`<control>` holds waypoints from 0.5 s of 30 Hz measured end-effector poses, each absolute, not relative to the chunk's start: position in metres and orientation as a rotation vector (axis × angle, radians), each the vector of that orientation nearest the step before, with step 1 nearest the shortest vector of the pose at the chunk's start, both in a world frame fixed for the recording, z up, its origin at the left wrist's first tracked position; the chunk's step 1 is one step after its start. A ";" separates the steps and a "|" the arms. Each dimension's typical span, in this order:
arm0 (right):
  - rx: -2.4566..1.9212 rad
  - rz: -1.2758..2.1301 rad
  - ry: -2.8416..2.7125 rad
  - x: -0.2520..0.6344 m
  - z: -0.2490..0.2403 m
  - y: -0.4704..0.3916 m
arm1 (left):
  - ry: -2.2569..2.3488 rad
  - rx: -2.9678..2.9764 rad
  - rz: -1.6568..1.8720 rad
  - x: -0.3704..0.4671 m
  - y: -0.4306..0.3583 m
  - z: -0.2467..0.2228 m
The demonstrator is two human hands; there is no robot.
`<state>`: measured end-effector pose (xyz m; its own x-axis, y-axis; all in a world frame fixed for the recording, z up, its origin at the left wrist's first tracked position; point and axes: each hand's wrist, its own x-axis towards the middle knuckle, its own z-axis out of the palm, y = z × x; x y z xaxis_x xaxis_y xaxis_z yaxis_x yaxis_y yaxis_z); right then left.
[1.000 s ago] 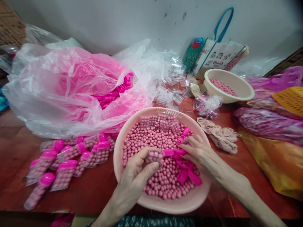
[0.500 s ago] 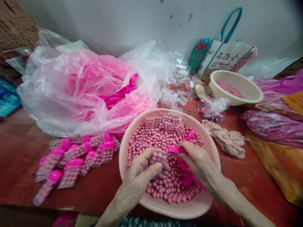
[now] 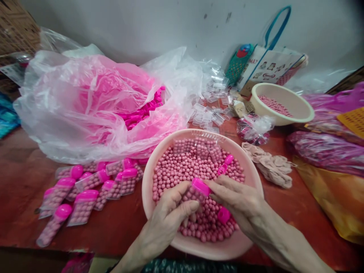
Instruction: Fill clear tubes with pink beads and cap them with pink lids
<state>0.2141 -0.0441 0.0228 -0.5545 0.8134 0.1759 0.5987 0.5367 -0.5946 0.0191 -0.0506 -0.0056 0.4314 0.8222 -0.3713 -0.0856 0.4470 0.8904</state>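
- L hand (image 3: 167,214): gripping clear bead-filled container (image 3: 190,195), over basin (image 3: 199,251) ctr.
- R hand (image 3: 239,197): fingers bent, tips at pink cap (image 3: 200,187) by container's mouth; full grip can't tell.
- Basin, lt-pink, w/ beads (image 3: 179,167): near rim at table's (image 3: 119,225) front edge; capped containers (image 3: 82,207) tight L, beige cloth (image 3: 270,163) tight R.

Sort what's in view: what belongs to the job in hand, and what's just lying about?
Likely in the work:
clear container, in the left hand
pink cap, at the right hand
pink basin of beads
capped containers
plastic bag of pink pieces

Apparently lying about:
beige cloth
printed bag
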 end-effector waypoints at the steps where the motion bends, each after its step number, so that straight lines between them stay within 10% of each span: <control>1: -1.151 0.643 -2.346 0.214 0.023 -0.044 | 0.925 0.922 0.685 0.019 -0.051 -0.006; 15: -1.067 0.261 -2.636 0.216 0.014 -0.043 | 1.000 0.907 0.692 0.020 -0.053 -0.007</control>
<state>0.2163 -0.0430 0.0140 -0.6859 0.7014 0.1939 0.6497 0.7102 -0.2709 0.0204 -0.0526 -0.0069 0.3921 0.8284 -0.4000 -0.0827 0.4648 0.8815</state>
